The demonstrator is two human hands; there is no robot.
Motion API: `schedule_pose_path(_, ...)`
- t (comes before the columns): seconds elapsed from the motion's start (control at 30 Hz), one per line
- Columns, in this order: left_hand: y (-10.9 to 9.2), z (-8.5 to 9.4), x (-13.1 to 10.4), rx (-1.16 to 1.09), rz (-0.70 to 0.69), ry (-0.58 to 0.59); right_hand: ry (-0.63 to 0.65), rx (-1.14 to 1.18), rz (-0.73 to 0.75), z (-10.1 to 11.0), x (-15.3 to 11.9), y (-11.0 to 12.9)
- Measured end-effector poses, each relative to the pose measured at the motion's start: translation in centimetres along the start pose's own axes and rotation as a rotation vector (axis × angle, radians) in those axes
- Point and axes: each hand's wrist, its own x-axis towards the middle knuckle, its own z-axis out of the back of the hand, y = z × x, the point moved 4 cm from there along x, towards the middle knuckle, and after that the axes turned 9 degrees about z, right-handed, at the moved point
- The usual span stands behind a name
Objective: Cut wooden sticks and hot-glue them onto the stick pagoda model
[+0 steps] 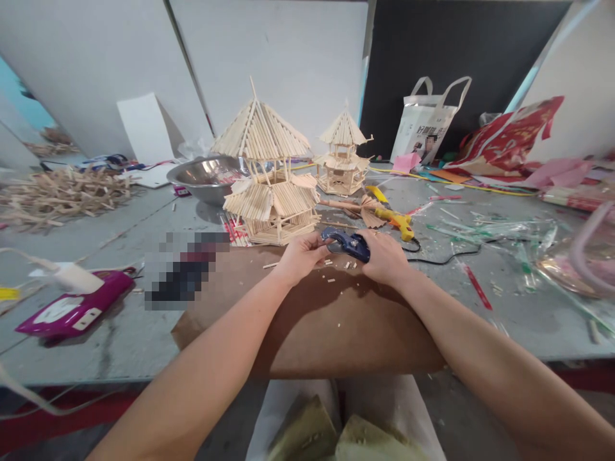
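A dark blue hand tool (346, 243) with a curved front end is in my right hand (387, 256), whose fingers wrap around its thicker right part. Its exact kind is not clear from here. My left hand (303, 256) is closed in a pinch at the tool's left end; whatever lies between its fingertips is too small to make out. Below the tool, short bits of wooden stick (330, 280) are scattered on a brown board (336, 333). Just behind my left hand stands a two-tiered stick pavilion (276, 198) with a pointed roof.
Farther back is a smaller stick pavilion (343, 157). A yellow glue gun (401, 222) with a black cord lies behind my right hand. A metal bowl (192, 176), a stick pile (67, 198) and a purple power strip (81, 307) are leftward. Plastic wrappers (500, 234) lie right.
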Motion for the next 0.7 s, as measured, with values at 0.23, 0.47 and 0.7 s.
schedule_pose_path(0.23,0.03,0.00,-0.04,0.031,-0.027,-0.004,0.004,-0.008,-0.003,0.18,-0.06,0.03)
schedule_pose_path(0.47,-0.30,-0.20,-0.29,0.039,-0.008,0.006,0.021,-0.028,-0.005,0.30,-0.02,0.20)
schedule_pose_path(0.7,-0.52,-0.32,-0.42,0.046,-0.005,0.026,0.036,-0.024,-0.031,0.34,-0.05,0.23)
